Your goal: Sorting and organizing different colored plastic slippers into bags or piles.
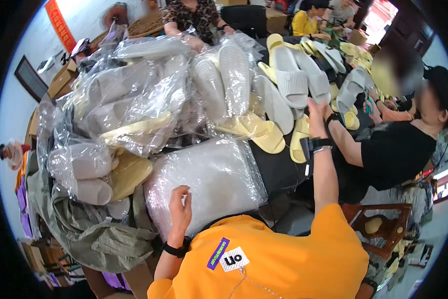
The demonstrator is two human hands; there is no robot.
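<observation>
My right hand [317, 122] reaches forward to a pair of grey slippers on the table, its fingers and thumb at the near end of the right grey slipper [311, 74]. The left grey slipper [289, 74] lies beside it, apart from my hand. My left hand [180, 212] hovers over a stack of clear plastic bags [214, 169], fingers loosely bent and apart, with nothing in them. Just left of my right hand lie a yellow slipper [266, 134] and a paler grey slipper [276, 107]. Another yellow slipper [298, 142] sits beside my right forearm.
Bagged grey and yellow slippers [134, 94] are heaped at the left and middle. A grey-green cloth [94, 234] hangs at the near left. On the right sits a person in black [398, 149]; another person [191, 20] stands across the table. A wooden chair [383, 226] is at the near right.
</observation>
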